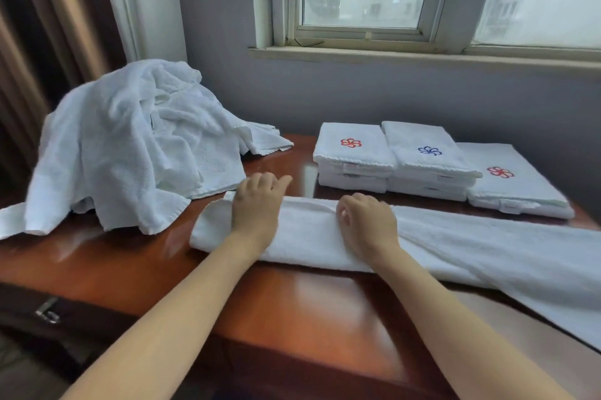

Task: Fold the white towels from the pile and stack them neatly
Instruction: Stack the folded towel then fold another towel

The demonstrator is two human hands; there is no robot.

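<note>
Here, in the head view, a long towel (455, 246) lies folded into a strip across the wooden table (292, 302). The left hand (257, 204) curls its fingers over the strip's far edge near its left end, thumb out. The right hand (367, 224) pinches the fold just beside it. The crumpled towel pile (130, 145) sits at the left, and the folded stacks (426, 155) stand behind the strip.

The long towel (309, 237) on the table (292, 308) runs past the table's right side and out of view, so its end is cut off. The fingertips of the left hand (257, 204) and right hand (367, 224) curl under out of sight; I cannot tell if they pinch it. The pile (130, 145) hides the table's back left corner. Tags (350, 167) on the folded stacks (419, 139) are too small to read.
</note>
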